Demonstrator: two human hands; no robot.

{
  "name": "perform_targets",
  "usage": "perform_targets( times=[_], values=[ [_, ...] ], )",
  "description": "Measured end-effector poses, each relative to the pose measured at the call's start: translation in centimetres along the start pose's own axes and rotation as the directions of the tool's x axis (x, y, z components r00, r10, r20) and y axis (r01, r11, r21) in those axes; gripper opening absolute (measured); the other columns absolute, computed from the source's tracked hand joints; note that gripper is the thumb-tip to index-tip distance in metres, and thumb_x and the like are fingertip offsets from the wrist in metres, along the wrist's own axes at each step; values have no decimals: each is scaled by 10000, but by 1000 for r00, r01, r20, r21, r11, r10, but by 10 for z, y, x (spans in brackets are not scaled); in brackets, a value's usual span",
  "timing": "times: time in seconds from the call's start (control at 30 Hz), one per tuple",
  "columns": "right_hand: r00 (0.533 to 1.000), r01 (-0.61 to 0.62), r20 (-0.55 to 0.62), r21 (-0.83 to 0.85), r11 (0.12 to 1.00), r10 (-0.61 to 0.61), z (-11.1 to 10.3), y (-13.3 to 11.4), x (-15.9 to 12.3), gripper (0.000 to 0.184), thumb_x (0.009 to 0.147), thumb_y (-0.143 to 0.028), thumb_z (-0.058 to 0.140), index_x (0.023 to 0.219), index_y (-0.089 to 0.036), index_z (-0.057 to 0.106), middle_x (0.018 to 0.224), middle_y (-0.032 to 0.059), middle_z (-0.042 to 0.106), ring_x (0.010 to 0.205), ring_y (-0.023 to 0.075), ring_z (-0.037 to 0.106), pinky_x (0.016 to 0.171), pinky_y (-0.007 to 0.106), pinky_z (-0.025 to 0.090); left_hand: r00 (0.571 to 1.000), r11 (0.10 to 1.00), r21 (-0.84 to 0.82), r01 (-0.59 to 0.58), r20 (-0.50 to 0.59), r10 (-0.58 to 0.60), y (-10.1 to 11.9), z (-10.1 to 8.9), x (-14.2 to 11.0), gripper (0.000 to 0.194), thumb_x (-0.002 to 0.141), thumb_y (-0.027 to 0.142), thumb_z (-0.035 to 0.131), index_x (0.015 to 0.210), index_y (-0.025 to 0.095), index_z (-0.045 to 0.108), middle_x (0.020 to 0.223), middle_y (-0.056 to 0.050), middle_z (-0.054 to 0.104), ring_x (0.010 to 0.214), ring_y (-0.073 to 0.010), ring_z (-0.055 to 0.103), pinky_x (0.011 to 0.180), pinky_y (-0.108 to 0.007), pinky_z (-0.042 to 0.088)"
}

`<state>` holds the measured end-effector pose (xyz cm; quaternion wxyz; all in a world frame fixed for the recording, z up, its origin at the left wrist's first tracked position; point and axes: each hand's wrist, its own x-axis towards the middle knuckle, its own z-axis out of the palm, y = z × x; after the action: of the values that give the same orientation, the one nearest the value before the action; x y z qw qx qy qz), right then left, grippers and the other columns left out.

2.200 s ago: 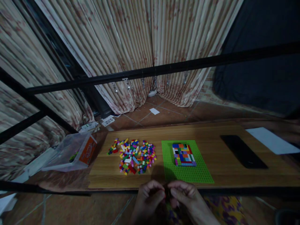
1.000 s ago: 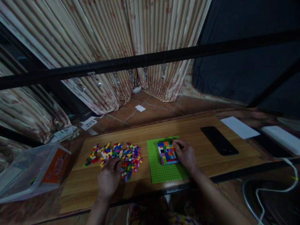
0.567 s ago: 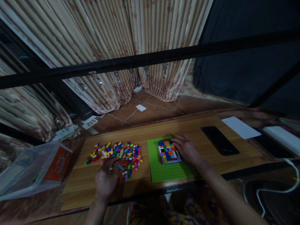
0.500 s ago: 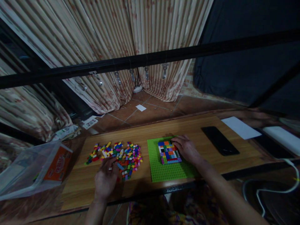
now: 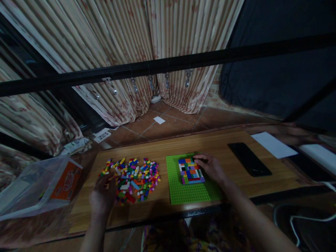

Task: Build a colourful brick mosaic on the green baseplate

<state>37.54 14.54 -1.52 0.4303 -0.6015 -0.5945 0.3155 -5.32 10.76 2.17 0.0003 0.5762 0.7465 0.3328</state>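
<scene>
A green baseplate (image 5: 181,194) lies on the wooden table, carrying a flat block of many-coloured building bricks (image 5: 191,171). My right hand (image 5: 211,168) is at the block's far right corner, thumb and forefinger drawn together; what sits between them, if anything, is too small to make out. To the left spreads a loose pile of small building bricks (image 5: 136,175) in many colours. Over the pile's left edge hovers my left hand (image 5: 102,194), fingers curved and apart, with no brick visible in it.
A black phone (image 5: 249,159) and a white sheet of paper (image 5: 274,144) lie right of the baseplate. Left of the table stands a clear plastic box (image 5: 34,190) with an orange label. A dark metal bar (image 5: 168,64) crosses beyond the table, before striped curtains (image 5: 112,38).
My left hand has moved left across the pile, uncovering bricks near its front. My right hand stays by the brick block's corner, slightly lifted. The view has shifted a little.
</scene>
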Motion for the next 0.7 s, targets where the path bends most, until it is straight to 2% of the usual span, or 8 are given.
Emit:
perform_targets(
  times=[0.17, 0.27, 0.33, 0.4, 0.47, 0.6, 0.7],
  values=[
    [997, -13, 74, -19, 1000, 15, -6, -4, 8, 211, 732, -362, 628, 856, -225, 729, 937, 45, 720, 889, 222, 650, 835, 361, 480, 996, 996, 77, 35, -79, -29, -21, 0, 33, 383, 798, 457, 502, 991, 177, 679, 1015, -109, 671, 843, -250, 643, 705, -346, 510],
    [994, 3, 109, -61, 998, 4, -8, -8, 10, 207, 728, -340, 617, 858, -220, 724, 909, 45, 723, 859, 216, 655, 804, 351, 487, 996, 999, 34, 25, -85, -22, -37, 6, 60, 436, 792, 491, 499, 1036, 169, 664, 1104, -133, 651, 1004, -290, 616, 859, -408, 494],
    [992, 24, 129, -82, 996, -14, -10, -10, 11, 209, 735, -339, 608, 858, -215, 722, 892, 47, 723, 848, 216, 657, 799, 353, 491, 999, 999, -40, -15, -38, 13, -44, 12, 76, 486, 795, 517, 462, 1047, 146, 650, 1167, -155, 627, 1111, -307, 571, 954, -433, 448],
    [989, 45, 146, -96, 994, -31, -12, -12, 9, 220, 746, -357, 606, 867, -215, 725, 902, 49, 726, 857, 223, 660, 806, 364, 498, 996, 990, -138, -39, 71, 49, -47, 16, 87, 549, 812, 541, 391, 1071, 118, 626, 1193, -174, 615, 1170, -308, 535, 1014, -449, 401],
    [987, 50, 158, -117, 992, -31, -14, -11, 7, 243, 753, -393, 615, 888, -227, 729, 949, 49, 729, 894, 238, 664, 820, 378, 506, 985, 984, -169, -56, 149, 82, -48, 17, 93, 564, 831, 553, 346, 1072, 126, 626, 1167, -152, 642, 1149, -277, 559, 1013, -418, 411],
    [993, -8, 117, -148, 989, 25, -15, -5, 3, 324, 741, -483, 626, 942, -254, 737, 1058, 49, 716, 1001, 273, 649, 907, 421, 491, 962, 979, -191, -65, 248, 112, -46, 17, 91, 548, 853, 548, 342, 1045, 139, 651, 1102, -135, 687, 1071, -246, 617, 964, -359, 456],
    [995, -35, 83, -160, 987, 48, -14, 0, 0, 385, 711, -518, 643, 973, -252, 735, 1102, 59, 704, 1041, 294, 637, 942, 450, 475, 950, 974, -217, -63, 287, 125, -42, 17, 84, 509, 868, 528, 361, 1051, 158, 659, 1121, -116, 688, 1088, -233, 615, 972, -341, 450]
  ],
)
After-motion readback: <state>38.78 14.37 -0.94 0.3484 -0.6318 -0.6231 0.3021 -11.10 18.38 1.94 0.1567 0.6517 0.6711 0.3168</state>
